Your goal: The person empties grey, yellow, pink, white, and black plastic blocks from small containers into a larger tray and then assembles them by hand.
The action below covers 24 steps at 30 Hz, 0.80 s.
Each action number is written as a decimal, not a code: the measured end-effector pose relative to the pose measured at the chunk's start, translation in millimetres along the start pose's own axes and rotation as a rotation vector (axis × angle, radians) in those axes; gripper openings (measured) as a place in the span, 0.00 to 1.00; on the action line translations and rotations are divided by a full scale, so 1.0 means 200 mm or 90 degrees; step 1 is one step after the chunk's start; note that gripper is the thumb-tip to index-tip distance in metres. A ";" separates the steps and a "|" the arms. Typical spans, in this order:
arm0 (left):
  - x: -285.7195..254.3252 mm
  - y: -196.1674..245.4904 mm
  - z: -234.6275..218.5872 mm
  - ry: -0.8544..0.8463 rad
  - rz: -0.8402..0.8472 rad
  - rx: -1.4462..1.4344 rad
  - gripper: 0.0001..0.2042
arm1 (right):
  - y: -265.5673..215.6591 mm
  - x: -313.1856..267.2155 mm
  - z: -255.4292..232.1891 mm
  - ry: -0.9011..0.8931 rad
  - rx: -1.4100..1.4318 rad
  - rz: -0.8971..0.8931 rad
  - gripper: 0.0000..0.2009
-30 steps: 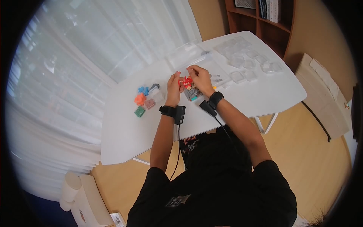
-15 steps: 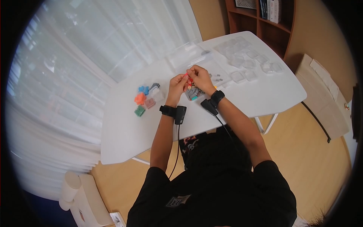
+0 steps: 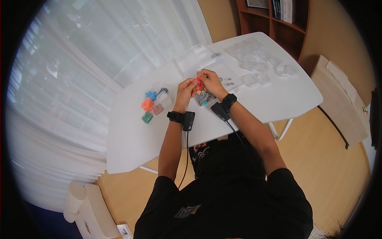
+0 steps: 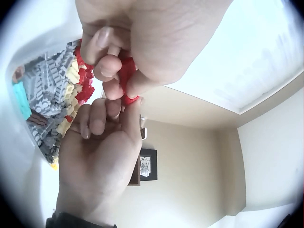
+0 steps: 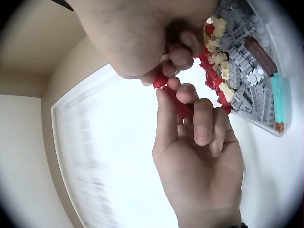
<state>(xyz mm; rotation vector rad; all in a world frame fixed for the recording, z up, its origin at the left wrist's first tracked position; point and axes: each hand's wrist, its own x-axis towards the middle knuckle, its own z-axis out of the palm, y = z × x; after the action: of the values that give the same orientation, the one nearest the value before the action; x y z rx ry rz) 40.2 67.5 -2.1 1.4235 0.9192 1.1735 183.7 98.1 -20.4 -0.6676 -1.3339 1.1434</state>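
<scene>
My left hand pinches a red toy brick between thumb and fingers. A smaller red brick sits in the fingertips of my right hand, right at the end of the first one. The fingertips of both hands meet over a clear plastic box. Inside that box lie many loose bricks: grey bricks, cream bricks, red bricks and a turquoise brick. In the head view the hands partly cover the box and the held bricks.
Left of the hands on the white table lie blue bricks, orange bricks and green bricks, beside small clear boxes. More clear containers spread over the right side. Several grey bricks lie near the right hand.
A second ago the hands were apart, the left with its fingers raised. The left hand has moved right and its fingertips now meet the right hand's at the red bricks.
</scene>
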 end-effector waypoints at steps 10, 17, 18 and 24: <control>0.01 -0.01 0.02 0.064 -0.006 0.037 0.11 | 0.05 0.01 0.00 -0.051 0.044 0.038 0.16; 0.00 -0.02 0.02 0.040 -0.003 0.035 0.11 | 0.04 0.00 0.00 -0.049 0.027 0.043 0.16; 0.01 -0.01 0.02 0.044 -0.002 0.031 0.12 | 0.02 -0.01 0.00 -0.035 0.063 0.059 0.16; 0.01 -0.02 0.01 0.020 0.018 0.005 0.11 | 0.00 -0.01 0.02 -0.011 0.099 0.061 0.14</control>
<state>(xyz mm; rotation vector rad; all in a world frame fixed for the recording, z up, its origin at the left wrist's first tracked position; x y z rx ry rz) 42.0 69.2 -4.9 1.4323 0.9278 1.2179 180.6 96.1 -20.1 -0.6141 -1.2243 1.3184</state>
